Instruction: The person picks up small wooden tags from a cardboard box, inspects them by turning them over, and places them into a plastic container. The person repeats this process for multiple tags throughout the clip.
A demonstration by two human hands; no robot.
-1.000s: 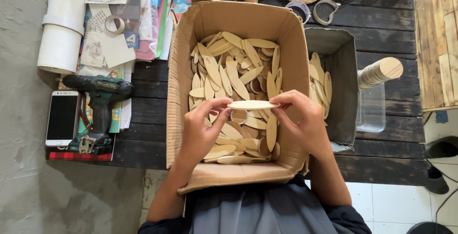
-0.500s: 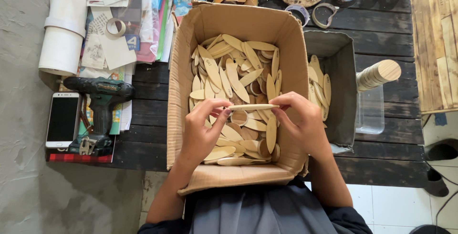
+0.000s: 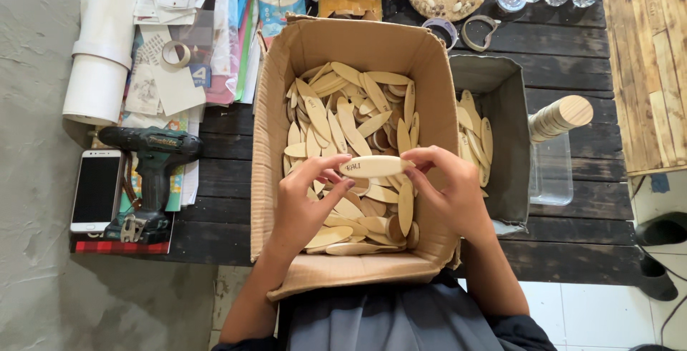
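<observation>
While both hands hover over the open cardboard box (image 3: 275, 108), a single oval wooden piece (image 3: 375, 166) is held level between them. The left hand (image 3: 304, 204) pinches its left end between thumb and fingers; the right hand (image 3: 447, 190) pinches its right end the same way. Both hands are closed narrowly on the piece, which bears dark lettering on its upper face. It sits above the heap of loose wooden ovals (image 3: 351, 122) filling the box, clear of them as far as can be judged.

Just right of the box stands a grey bin (image 3: 504, 100) holding more ovals. Beyond it, a stack of round wooden discs (image 3: 562, 118) leans over a clear plastic container (image 3: 551, 176). The surface is a dark slatted wooden table (image 3: 222, 172). On its left part lie a green cordless drill (image 3: 154, 172), a white smartphone (image 3: 96, 190), a roll of white paper (image 3: 100, 72) and scattered papers. Grey concrete floor (image 3: 36, 251) shows at left, white tile at lower right.
</observation>
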